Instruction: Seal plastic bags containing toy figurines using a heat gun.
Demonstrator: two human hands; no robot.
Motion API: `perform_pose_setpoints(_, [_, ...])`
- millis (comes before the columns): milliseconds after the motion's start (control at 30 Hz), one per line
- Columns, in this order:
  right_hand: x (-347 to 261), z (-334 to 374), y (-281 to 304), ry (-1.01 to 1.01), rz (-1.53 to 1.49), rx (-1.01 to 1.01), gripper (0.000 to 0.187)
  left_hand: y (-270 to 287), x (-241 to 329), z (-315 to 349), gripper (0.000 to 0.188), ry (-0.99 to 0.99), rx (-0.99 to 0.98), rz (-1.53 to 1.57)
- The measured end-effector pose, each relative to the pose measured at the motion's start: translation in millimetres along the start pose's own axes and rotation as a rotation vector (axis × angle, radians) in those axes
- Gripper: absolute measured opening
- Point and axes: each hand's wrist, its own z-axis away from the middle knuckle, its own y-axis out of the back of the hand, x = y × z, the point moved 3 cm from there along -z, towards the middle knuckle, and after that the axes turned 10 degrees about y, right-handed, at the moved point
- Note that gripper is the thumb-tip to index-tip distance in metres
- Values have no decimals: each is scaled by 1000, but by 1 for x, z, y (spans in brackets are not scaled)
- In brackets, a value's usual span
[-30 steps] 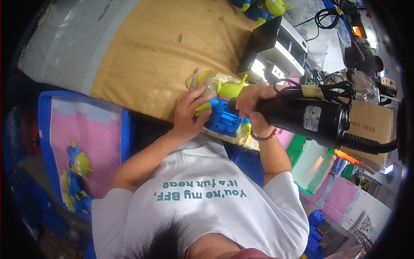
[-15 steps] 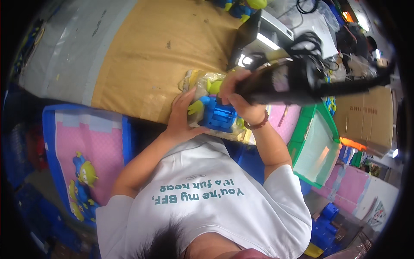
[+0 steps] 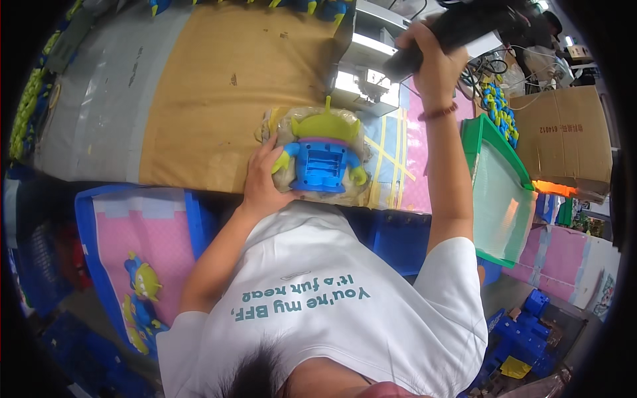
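Observation:
A toy figure point(image 3: 322, 156) with a yellow-green head and a blue body lies on its front on a plastic-covered pad point(image 3: 269, 126), its slotted battery compartment facing up. Beside the toy's left side rests my left hand point(image 3: 264, 182), fingers spread along the pad and thumb stretched near the toy's lower edge. My right hand point(image 3: 434, 69) is raised at the far right, wrapped round a black electric screwdriver point(image 3: 458, 30). The screwdriver's lower end is over a white boxy device point(image 3: 371, 86).
On the left stands a blue tray point(image 3: 89, 232) lined in pink, with similar toys point(image 3: 142, 285) in it. To the right are a green-rimmed tray point(image 3: 474, 142) and a cardboard box point(image 3: 564, 132). Several toys line the far table edge. Cables point(image 3: 494, 66) hang near the device.
My right hand has lifted the screwdriver off the toy and moved it away to the far right, above the white device. The toy is now uncovered; my left hand stays beside it.

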Motion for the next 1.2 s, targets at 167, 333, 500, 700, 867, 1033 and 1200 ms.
perform_pose_setpoints(167, [31,-1,2,-226,-10,-71,16,-3,-1,1,98,-11,3,-4])
perform_pose_setpoints(333, [-13,26,-5,-299,-140,-88,27,-1,-4,4,100,-1,21,-10])
perform_pose_setpoints(500, [-67,81,-12,-307,-335,-120,34,-3,-1,3,98,-15,18,-21])
perform_pose_setpoints(700, [-76,122,-20,-206,-419,-169,42,-3,0,4,97,-19,33,-26])
perform_pose_setpoints(867, [-73,147,-25,-243,-349,-195,30,-4,-1,4,98,-23,31,-17])
perform_pose_setpoints(1033, [-65,160,-28,-144,-378,-361,32,-4,-1,7,100,-18,30,-25])
perform_pose_setpoints(1200, [-68,160,-29,-38,-448,-437,35,-6,-5,8,94,-4,31,25])
